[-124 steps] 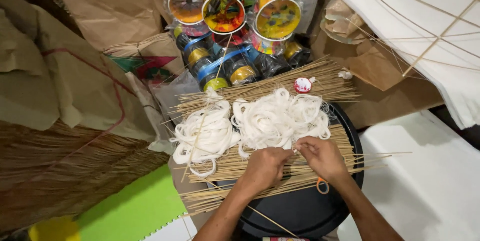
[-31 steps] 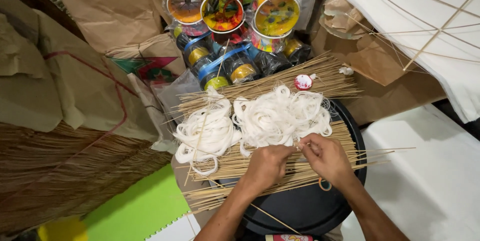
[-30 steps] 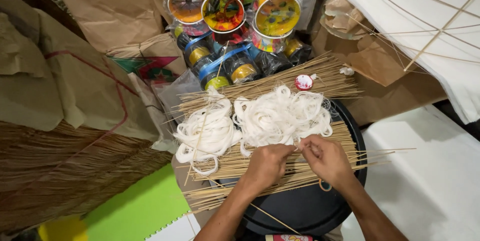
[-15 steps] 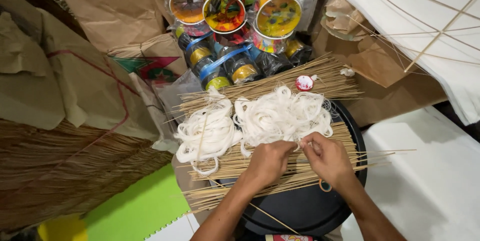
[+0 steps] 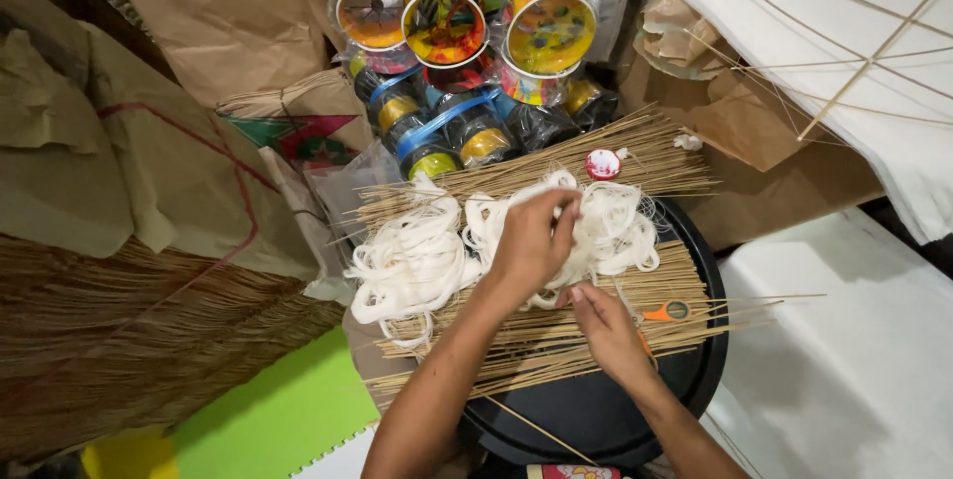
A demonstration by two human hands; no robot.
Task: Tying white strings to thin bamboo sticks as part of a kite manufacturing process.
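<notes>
Reaching forward since earlier, left hand point(image 5: 531, 241) now pinches white string point(image 5: 596, 226) heaped mid-tray point(image 5: 710, 360); right hand point(image 5: 608, 330) rests loosely curled on thin sticks point(image 5: 516, 340), its grip unclear.

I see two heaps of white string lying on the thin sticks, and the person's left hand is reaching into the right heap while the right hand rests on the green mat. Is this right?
Not fully. In the head view the right hand rests on the thin sticks over the round black tray, not on the green mat. The rest holds: the left hand reaches into the right heap of white string, beside the left heap.
</notes>
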